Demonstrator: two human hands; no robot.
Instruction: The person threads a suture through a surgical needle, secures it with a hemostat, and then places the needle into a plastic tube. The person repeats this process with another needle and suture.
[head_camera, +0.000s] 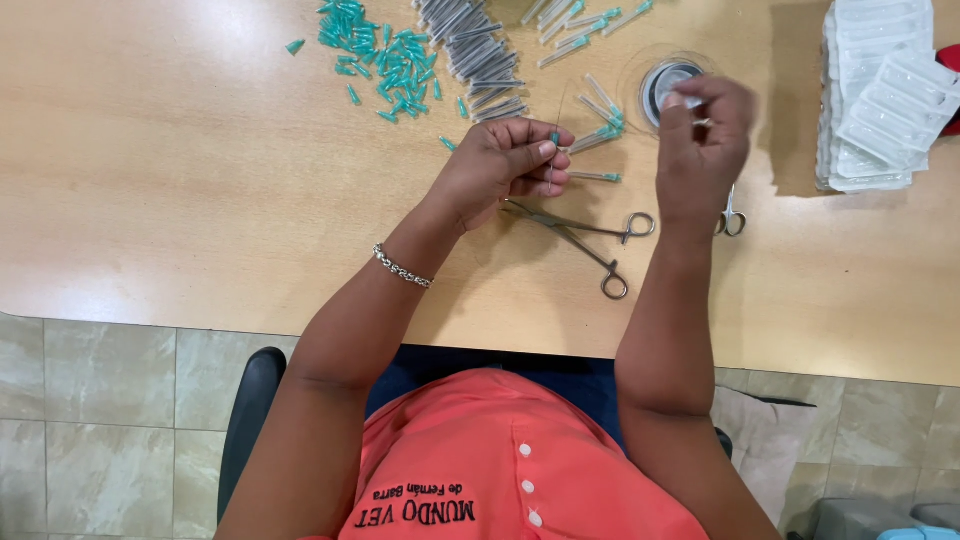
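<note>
- Left hand (505, 160) is raised just above the worktop (200, 180), its grip pinched shut on a needle (555, 140) with a teal hub, held upright between thumb and fingertips
- Right hand (703, 140) hangs over the spool (668, 82) of clear thread; finger and thumb are pinched together, most likely on a fine strand, though the strand itself is too thin for me to make out
- The two hands are apart, the needle in one and the pinch of the other level with it, so I judge this piece to be mid-threading, not finished
- Just beside the left hand lie a few needles with hubs (598, 135), set apart from the rest; these look like pieces already handled, but I cannot be sure
- Farther back sit a heap of loose teal hubs (385, 55) and a row of grey tubes (478, 50), so plenty of stock seems left
- Forceps (585, 240) lie untouched near the front edge, scissors (732, 218) partly hidden under the right hand
- Stacked clear trays (880, 100) at the far right look unfilled
</note>
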